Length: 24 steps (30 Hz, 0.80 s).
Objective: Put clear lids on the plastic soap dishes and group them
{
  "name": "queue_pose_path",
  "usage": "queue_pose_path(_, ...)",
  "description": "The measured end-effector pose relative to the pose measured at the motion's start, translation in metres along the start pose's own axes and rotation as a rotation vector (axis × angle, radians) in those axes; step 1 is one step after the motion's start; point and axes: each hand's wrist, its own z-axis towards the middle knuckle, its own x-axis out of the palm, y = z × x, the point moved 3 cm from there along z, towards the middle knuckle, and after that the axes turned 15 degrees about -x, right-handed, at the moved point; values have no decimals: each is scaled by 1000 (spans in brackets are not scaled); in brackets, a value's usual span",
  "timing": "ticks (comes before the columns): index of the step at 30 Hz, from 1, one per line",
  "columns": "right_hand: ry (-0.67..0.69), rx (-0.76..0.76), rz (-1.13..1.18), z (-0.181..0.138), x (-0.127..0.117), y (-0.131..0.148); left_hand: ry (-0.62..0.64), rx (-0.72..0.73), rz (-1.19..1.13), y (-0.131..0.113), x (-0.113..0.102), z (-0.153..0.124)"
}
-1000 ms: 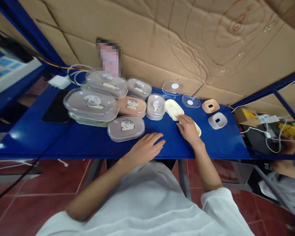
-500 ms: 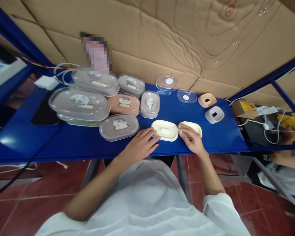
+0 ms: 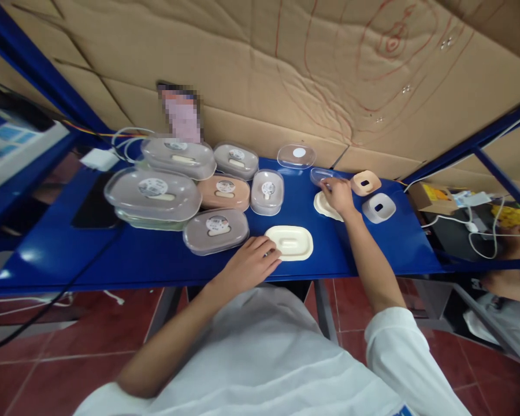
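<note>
My left hand (image 3: 255,259) rests on the table's front part with its fingers stretched out, fingertips touching the left rim of a cream oval lid with a raised bar (image 3: 292,242). Farther back, my right hand (image 3: 340,195) reaches over a second cream piece (image 3: 325,203), partly hidden under the fingers. Its bent fingertips close on the near edge of a clear oval plastic cover (image 3: 320,175). Another clear oval cover with a round white sticker (image 3: 291,157) lies behind, to the left.
Stacked grey lidded containers (image 3: 153,196) and a peach one (image 3: 225,193) occupy the left. A peach holder (image 3: 364,184) and a white holder (image 3: 379,208) stand at the right. A cardboard panel (image 3: 242,75) rises behind the blue table (image 3: 164,254). A co-worker's arm (image 3: 511,286) shows at far right.
My right hand has moved back, away from me, and the second cream piece now lies farther back, near the clear cover. My left hand stays at the first cream lid. The view has shifted slightly.
</note>
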Motion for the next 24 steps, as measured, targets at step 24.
queue_pose_path(24, -309, 182, -153, -103, -42, -14, -64, 12, -91, -2, -3, 1)
